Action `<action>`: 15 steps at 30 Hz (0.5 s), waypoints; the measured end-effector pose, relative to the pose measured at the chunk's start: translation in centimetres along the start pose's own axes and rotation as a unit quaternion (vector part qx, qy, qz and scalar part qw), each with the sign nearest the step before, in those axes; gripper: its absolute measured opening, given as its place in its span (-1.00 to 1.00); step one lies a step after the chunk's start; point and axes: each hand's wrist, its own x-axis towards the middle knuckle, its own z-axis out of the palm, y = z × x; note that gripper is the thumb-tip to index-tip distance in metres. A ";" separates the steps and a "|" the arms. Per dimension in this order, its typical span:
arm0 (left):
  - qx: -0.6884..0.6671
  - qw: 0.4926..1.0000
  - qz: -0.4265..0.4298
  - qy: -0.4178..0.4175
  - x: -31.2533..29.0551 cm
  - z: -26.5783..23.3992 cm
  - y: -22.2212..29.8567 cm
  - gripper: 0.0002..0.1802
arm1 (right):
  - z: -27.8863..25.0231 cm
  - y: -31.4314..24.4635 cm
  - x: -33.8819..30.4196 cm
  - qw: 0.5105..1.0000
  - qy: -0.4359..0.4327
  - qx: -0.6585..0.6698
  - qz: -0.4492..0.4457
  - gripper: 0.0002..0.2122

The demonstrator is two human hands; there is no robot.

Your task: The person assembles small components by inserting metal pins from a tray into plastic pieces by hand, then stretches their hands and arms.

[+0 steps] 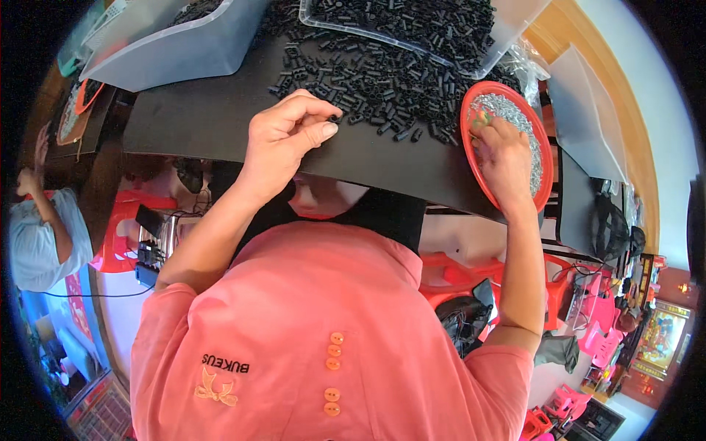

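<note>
Your left hand (283, 140) is poised above the near part of a dark, smooth-topped surface (198, 117), thumb and forefinger pinching a small black tubular piece (334, 118) at their tips. Your right hand (506, 154) is down inside a round red plastic bowl (546, 165), its fingers bent into a heap of small silvery metal parts (521, 117); a yellow-green patch shows by the fingertips, and you cannot tell from here whether they grip anything. The bowl sits at the right end of the surface, overlapping its near edge in this view. Between and beyond your hands spreads a dense scatter of short black tubular pieces (382, 88), reaching back to a clear plastic bin (507, 33) that holds many more of the same. A translucent, pale plastic bin (184, 55) stands at the far left of the surface, with dark contents partly visible, and a crumpled clear plastic bag (527, 66) lies just behind the bowl. In the room to your left, a person in a light blue top (48, 246) is near a red plastic chair (118, 239). To your right are bright pink plastic seats (603, 316), a brightly coloured framed picture (662, 331) and a pale wall (654, 110).
</note>
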 end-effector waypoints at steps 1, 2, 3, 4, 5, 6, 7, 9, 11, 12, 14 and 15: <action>-0.001 1.000 0.001 0.000 0.0 0.0 -0.1 -0.86 | 0.0 0.1 0.0 1.000 0.001 0.008 -0.013 -0.87; -0.003 1.000 0.004 0.001 -0.1 0.0 -0.1 -0.86 | 0.0 0.3 0.0 1.000 0.001 0.006 -0.013 -0.87; -0.004 1.000 0.007 0.001 0.0 -0.1 -0.2 -0.86 | 0.1 0.5 0.1 0.999 -0.001 -0.006 -0.037 -0.85; -0.005 1.000 0.008 0.000 0.0 -0.1 -0.2 -0.86 | 0.1 0.6 0.1 0.998 -0.004 -0.018 -0.061 -0.84; -0.004 1.000 0.004 0.000 0.0 -0.1 -0.2 -0.86 | 0.1 0.6 0.2 0.998 -0.003 -0.019 -0.060 -0.84; -0.002 1.000 -0.001 0.001 0.0 0.0 -0.2 -0.86 | 0.0 0.5 0.4 0.997 -0.005 -0.044 -0.068 -0.85; -0.003 1.000 0.000 0.001 0.0 0.0 -0.2 -0.86 | 0.0 0.4 0.6 0.995 -0.007 -0.068 -0.075 -0.87; -0.005 1.000 0.004 0.004 0.0 0.0 -0.2 -0.86 | 0.2 0.5 0.6 0.995 -0.013 -0.071 -0.062 -0.87; -0.001 1.000 0.002 0.005 0.0 0.1 -0.1 -0.86 | 0.3 0.6 0.5 0.996 -0.020 -0.074 -0.050 -0.88; 0.004 1.000 -0.002 0.007 0.0 0.1 -0.1 -0.87 | 0.3 0.7 0.5 0.998 -0.010 -0.059 -0.038 -0.89; 0.004 1.000 0.001 0.006 0.0 0.1 -0.1 -0.87 | 0.1 0.9 0.4 0.999 0.000 -0.045 -0.027 -0.89; 0.004 1.000 0.002 0.004 0.0 0.0 -0.1 -0.87 | 0.0 1.0 0.3 0.999 -0.009 -0.025 -0.034 -0.86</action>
